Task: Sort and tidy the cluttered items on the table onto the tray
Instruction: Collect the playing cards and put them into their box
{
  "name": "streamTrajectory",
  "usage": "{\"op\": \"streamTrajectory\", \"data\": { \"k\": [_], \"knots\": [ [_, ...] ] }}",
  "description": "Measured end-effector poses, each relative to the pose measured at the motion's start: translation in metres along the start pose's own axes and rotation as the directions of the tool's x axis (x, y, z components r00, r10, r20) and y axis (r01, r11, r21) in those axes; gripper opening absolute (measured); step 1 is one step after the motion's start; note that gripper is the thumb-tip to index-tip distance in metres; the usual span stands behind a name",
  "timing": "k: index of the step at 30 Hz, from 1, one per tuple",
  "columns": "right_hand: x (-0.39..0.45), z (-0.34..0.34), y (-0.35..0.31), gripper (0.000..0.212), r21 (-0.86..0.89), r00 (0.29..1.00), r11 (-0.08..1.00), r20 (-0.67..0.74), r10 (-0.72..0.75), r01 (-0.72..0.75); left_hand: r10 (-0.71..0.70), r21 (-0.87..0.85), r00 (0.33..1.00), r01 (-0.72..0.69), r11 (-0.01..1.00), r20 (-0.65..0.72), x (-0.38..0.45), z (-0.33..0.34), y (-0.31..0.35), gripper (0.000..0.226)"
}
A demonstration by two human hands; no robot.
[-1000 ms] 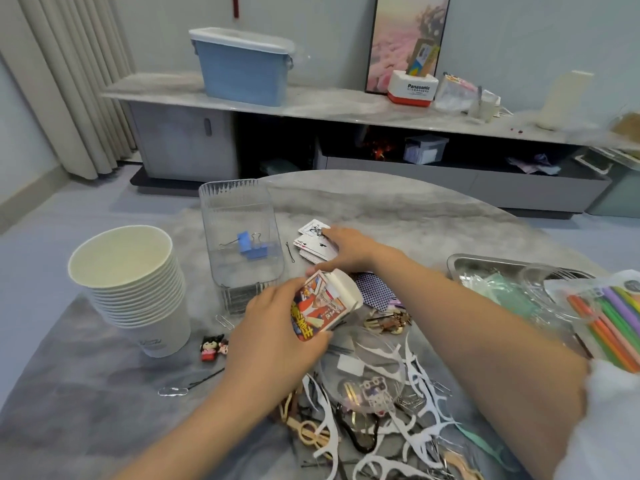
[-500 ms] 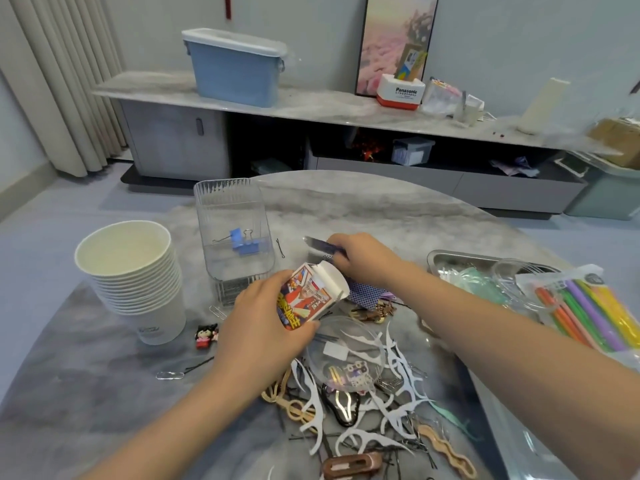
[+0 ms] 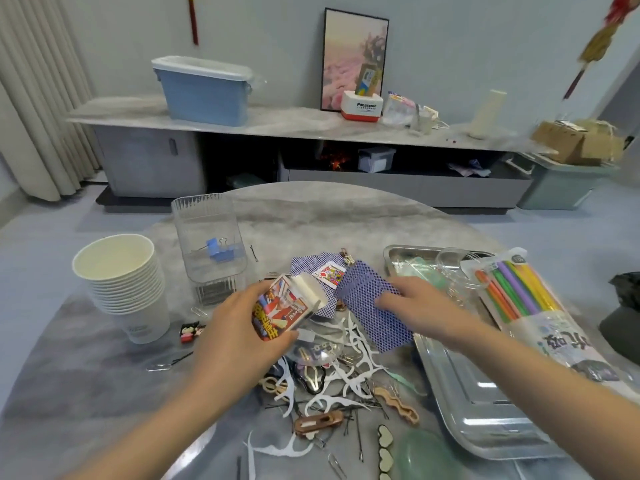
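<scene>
Right hand (image 3: 414,303) now nearer the body than half a second ago, off the far card spot and carrying a fanned stack of blue-backed cards (image 3: 372,299) above the clutter, just beside the tray (image 3: 485,410). Fingers curled round the stack's right edge, pinching it. Left hand (image 3: 239,327) much as before, fingers wrapped round the card box (image 3: 287,306), open flap toward the stack. Several loose cards (image 3: 323,271) left on the desk (image 3: 86,375) beyond the box, one face up. Judged: cards gathered for boxing; box then due on the tray. Floss picks, hair clips and pins in front, unsorted. Straw pack (image 3: 526,306) lying over the tray's right rim.
</scene>
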State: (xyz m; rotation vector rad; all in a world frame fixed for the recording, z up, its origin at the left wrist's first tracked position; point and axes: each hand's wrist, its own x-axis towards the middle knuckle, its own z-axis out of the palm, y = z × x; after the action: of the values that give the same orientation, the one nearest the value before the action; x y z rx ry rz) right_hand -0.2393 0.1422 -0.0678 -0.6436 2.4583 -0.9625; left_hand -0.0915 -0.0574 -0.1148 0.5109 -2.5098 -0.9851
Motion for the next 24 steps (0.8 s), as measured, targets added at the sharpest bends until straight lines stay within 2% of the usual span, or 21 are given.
{"op": "streamTrajectory", "data": {
  "k": [1, 3, 6, 10, 12, 14, 15, 17, 18, 19, 22, 24],
  "knots": [
    [-0.003, 0.006, 0.004, 0.022, -0.196, 0.999, 0.98, -0.013, -0.046, 0.042, -0.001, 0.008, 1.0, 0.001, 1.0, 0.004, -0.002, 0.0, 0.0, 0.072],
    [-0.005, 0.021, 0.01, 0.021, -0.378, 0.997, 0.923, 0.019, -0.075, 0.077, -0.01, 0.027, 1.0, 0.01, 1.0, 0.015, -0.003, 0.001, -0.001, 0.074],
    [-0.003, 0.035, 0.022, 0.008, -0.482, 0.996, 0.872, 0.071, -0.055, 0.082, -0.017, 0.027, 1.0, 0.016, 0.999, 0.027, -0.005, 0.005, -0.003, 0.077],
    [-0.003, 0.036, 0.031, 0.012, -0.542, 0.997, 0.837, 0.044, -0.06, 0.074, 0.003, 0.006, 0.999, -0.003, 1.0, 0.037, -0.004, 0.009, -0.004, 0.073],
    [-0.004, 0.036, 0.035, 0.017, -0.496, 0.997, 0.865, 0.003, -0.082, 0.073, 0.003, -0.008, 0.999, -0.003, 1.0, 0.042, -0.005, 0.012, -0.004, 0.071],
    [-0.006, 0.032, 0.036, 0.014, -0.401, 0.991, 0.913, -0.071, -0.114, 0.077, 0.005, -0.025, 0.999, -0.004, 1.0, 0.038, -0.005, 0.015, -0.002, 0.069],
    [-0.008, 0.029, 0.035, 0.011, -0.291, 0.989, 0.953, -0.094, -0.113, 0.081, 0.005, -0.037, 0.999, -0.004, 0.999, 0.035, -0.006, 0.017, -0.001, 0.069],
    [-0.016, 0.024, 0.033, 0.01, 0.131, 0.997, 0.989, -0.053, -0.059, 0.066, 0.002, -0.058, 0.999, 0.0, 0.998, 0.036, -0.007, 0.02, 0.003, 0.07],
    [-0.02, 0.023, 0.032, 0.015, 0.325, 0.999, 0.945, -0.011, -0.037, 0.038, 0.0, -0.061, 0.999, 0.002, 0.998, 0.038, -0.007, 0.021, 0.005, 0.071],
    [-0.023, 0.023, 0.031, 0.018, 0.447, 1.0, 0.895, 0.017, -0.02, 0.01, 0.001, -0.061, 0.999, 0.002, 0.998, 0.038, -0.008, 0.022, 0.006, 0.073],
    [-0.029, 0.019, 0.029, 0.02, 0.621, 0.998, 0.782, 0.05, 0.034, -0.058, 0.01, -0.066, 0.999, -0.006, 0.998, 0.052, -0.01, 0.029, 0.012, 0.074],
    [-0.03, 0.014, 0.028, 0.018, 0.748, 0.994, 0.655, 0.065, 0.088, -0.107, 0.013, -0.084, 0.998, -0.007, 0.996, 0.069, -0.012, 0.035, 0.017, 0.074]
  ]
}}
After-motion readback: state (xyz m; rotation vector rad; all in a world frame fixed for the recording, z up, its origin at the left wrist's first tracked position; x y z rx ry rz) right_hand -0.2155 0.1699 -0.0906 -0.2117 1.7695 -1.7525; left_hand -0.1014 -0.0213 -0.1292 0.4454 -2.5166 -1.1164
